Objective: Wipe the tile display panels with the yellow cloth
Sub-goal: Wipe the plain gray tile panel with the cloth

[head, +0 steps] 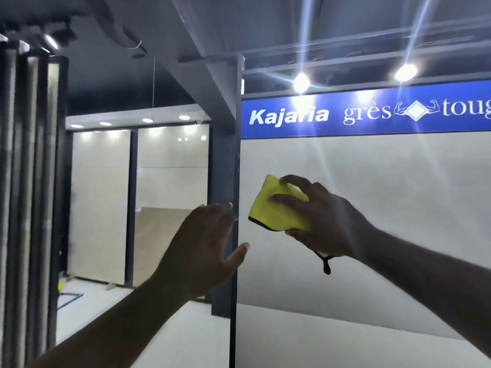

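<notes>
We see a showroom interior with a dark grey ceiling [265, 27] on exposed beams. Two bright spotlights [301, 82] flare hard near top right. Below them is a blue banner [372, 115] with white lettering, "Kajaria gres", the rest cut off at the frame edge. A dark column [223, 168] stands mid-frame. We've got a lit far bay [101, 195] with pale glossy slabs split by a dark post [132, 208] and recessed downlights [147, 120] above. A tan board [156, 235] leans at its base. The floor [119, 309] is pale and glossy, with a blue frame [70, 298] lying on it. On the left is a row of dark vertical racks [26, 181], blurred.
</notes>
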{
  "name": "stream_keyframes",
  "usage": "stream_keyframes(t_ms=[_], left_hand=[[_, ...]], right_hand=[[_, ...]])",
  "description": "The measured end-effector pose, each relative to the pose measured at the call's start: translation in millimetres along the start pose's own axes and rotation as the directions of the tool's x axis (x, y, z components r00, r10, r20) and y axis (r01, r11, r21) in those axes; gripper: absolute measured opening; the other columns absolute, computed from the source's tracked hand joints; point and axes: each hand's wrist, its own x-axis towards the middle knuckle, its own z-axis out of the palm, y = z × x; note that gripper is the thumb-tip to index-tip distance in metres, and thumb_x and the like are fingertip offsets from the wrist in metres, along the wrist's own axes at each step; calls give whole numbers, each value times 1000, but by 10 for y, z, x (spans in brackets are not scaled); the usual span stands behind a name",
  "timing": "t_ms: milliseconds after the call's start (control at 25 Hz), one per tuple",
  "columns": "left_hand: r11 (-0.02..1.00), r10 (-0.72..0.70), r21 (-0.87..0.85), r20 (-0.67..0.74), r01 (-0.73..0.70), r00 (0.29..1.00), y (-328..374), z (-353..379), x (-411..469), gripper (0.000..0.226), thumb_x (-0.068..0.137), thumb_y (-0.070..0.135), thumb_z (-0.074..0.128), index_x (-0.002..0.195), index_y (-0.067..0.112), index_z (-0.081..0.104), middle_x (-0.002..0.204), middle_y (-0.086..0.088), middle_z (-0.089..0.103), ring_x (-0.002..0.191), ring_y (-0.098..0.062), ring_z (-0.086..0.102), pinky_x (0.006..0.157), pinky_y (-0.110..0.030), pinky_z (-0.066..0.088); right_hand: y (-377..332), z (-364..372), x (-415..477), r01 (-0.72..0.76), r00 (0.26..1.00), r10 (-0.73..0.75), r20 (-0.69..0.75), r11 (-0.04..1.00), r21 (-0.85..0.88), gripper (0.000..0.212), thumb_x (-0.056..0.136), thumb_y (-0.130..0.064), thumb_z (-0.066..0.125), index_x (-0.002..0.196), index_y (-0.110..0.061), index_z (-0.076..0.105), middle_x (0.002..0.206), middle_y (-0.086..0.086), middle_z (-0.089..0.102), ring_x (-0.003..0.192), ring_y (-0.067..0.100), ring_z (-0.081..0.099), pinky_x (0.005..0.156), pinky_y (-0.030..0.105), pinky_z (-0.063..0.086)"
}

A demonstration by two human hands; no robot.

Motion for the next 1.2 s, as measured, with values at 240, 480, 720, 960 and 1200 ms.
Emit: stream_keyframes(t_ms=[240, 480, 720, 960, 1200], left_hand=[[995, 83, 63, -82, -78, 993, -871, 1088, 683, 62, 98, 58, 51, 131, 10, 71, 140, -10, 69, 127, -30, 65, 114, -48, 48], [986, 118, 133, -138, -99, 983, -1736, 2200, 1509, 62, 98, 58, 51, 135, 11, 68, 139, -9, 67, 127, -29, 62, 110, -42, 50], [998, 38, 47, -217, -29, 975, -2508, 3183, 2210, 63, 95, 57, 51, 133, 10, 69, 134, -7, 68, 121, -28, 65, 101, -42, 55], [973, -77, -228, -212, 28, 974, -3062, 4347, 2688, 69, 95, 63, 45, 142, 16, 61, 145, -2, 62, 133, -25, 57, 109, -40, 50], [723, -206, -689, -156, 43, 966, -3098, 5276, 3052, 75, 105, 60, 47, 169, 30, 24, 173, 13, 27, 156, -7, 26, 121, -22, 23]], right_hand=[[633, 1039, 977, 114, 992, -121, -44, 984, -138, 77, 87, -51, 76, 156, -41, 42, 168, -1, 30, 111, 33, 60, 74, 38, 56], [1351, 2186, 1907, -7, 980, -37, -195, 976, -218, 73, 92, -55, 69, 157, -43, 38, 174, -7, 20, 127, 30, 53, 72, 37, 54], [1795, 3289, 2847, -90, 969, 32, -245, 969, -229, 64, 92, -49, 70, 150, -45, 42, 175, -10, 17, 125, 32, 54, 72, 38, 54], [2114, 3906, 3652, -122, 979, 46, -200, 916, -383, 61, 102, -47, 43, 161, -47, 31, 177, -9, 2, 155, 32, 30, 100, 47, 51], [2131, 4438, 3861, -488, 830, 408, -381, 862, -138, 65, 106, -59, 21, 167, -42, 7, 173, -20, -12, 159, 3, -15, 132, 39, 8]])
